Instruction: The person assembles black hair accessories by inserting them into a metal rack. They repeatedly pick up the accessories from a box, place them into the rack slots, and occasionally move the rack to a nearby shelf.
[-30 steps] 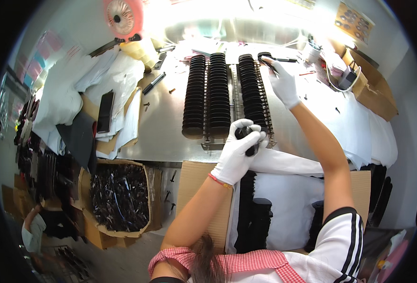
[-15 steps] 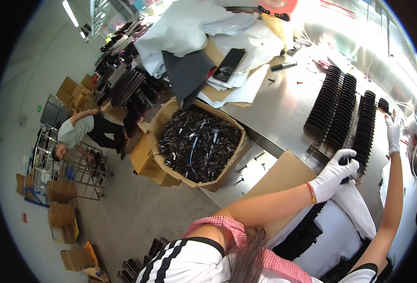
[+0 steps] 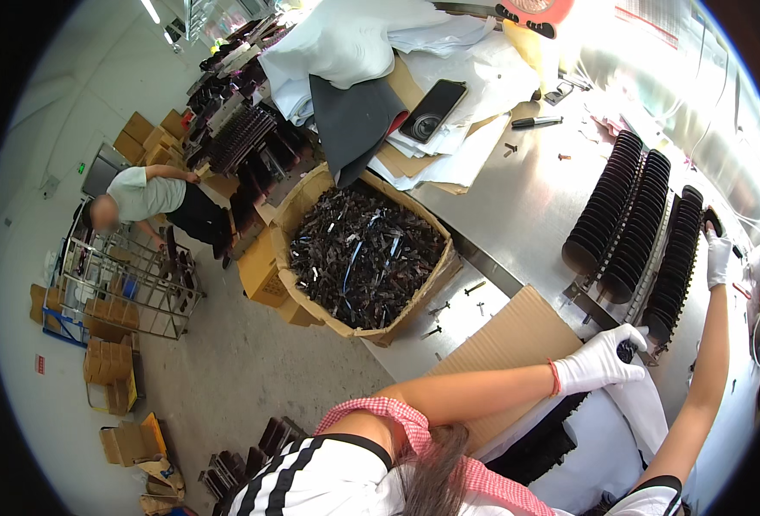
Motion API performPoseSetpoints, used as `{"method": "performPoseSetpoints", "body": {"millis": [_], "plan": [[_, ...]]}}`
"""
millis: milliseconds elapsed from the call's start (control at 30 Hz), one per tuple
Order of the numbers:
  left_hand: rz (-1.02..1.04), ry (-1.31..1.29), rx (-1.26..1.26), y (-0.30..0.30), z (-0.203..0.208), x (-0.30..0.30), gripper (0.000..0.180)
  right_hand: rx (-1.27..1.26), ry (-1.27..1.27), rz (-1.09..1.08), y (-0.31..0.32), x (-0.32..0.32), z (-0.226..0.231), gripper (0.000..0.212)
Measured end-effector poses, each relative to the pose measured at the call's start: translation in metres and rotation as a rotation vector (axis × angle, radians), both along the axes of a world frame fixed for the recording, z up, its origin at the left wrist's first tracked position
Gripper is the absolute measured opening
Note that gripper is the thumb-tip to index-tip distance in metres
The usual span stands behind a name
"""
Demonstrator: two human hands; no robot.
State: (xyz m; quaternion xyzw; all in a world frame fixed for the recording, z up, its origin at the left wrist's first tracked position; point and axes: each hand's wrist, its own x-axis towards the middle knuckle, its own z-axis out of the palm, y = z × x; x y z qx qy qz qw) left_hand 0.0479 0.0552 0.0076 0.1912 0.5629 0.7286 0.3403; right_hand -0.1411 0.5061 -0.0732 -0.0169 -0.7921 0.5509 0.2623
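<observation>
My left hand (image 3: 599,361), in a white glove, curls around a small stack of black round pieces (image 3: 627,351) just off the near end of a metal rack. My right hand (image 3: 718,258), also gloved, has its fingertips closed at a black disc (image 3: 712,224) by the rack's far right end. Between them stands the rack's right row of black discs (image 3: 677,267), packed edge to edge. Two more disc rows, a middle row (image 3: 640,228) and a left row (image 3: 605,206), lie beside it on the steel table (image 3: 539,193).
A cardboard box (image 3: 311,316) full of small black parts stands left of the table. Corrugated cardboard (image 3: 505,344) and loose screws (image 3: 436,329) lie near my left arm. Papers, a phone (image 3: 434,112) and a marker (image 3: 536,122) are farther back. Another person (image 3: 148,193) stands by a wire cart (image 3: 131,279).
My left hand has moved nearer, off the near end of the right row, with black pieces in it. My right hand and its disc have come slightly nearer. The whole view has shifted a little.
</observation>
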Motion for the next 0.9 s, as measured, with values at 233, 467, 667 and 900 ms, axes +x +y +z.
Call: {"method": "performPoseSetpoints", "body": {"millis": [233, 467, 667, 900], "plan": [[0.054, -0.07, -0.073, 0.0, 0.019, 0.004, 0.04, 0.938, -0.122, -0.502, -0.054, 0.024, 0.019, 0.056], [0.082, -0.167, 0.301, 0.006, 0.031, 0.021, 0.053, 0.287, 0.125, -0.111, -0.221, 0.183, 0.131, 0.038], [-0.048, -0.691, 0.709, 0.034, 0.039, 0.06, 0.044, 0.724, 0.174, 0.073, -0.286, 0.297, 0.152, 0.05], [-0.302, -0.45, 0.417, 0.051, 0.005, 0.125, 0.05, 0.776, -0.431, -0.112, -0.265, 0.413, 0.14, 0.054]]}}
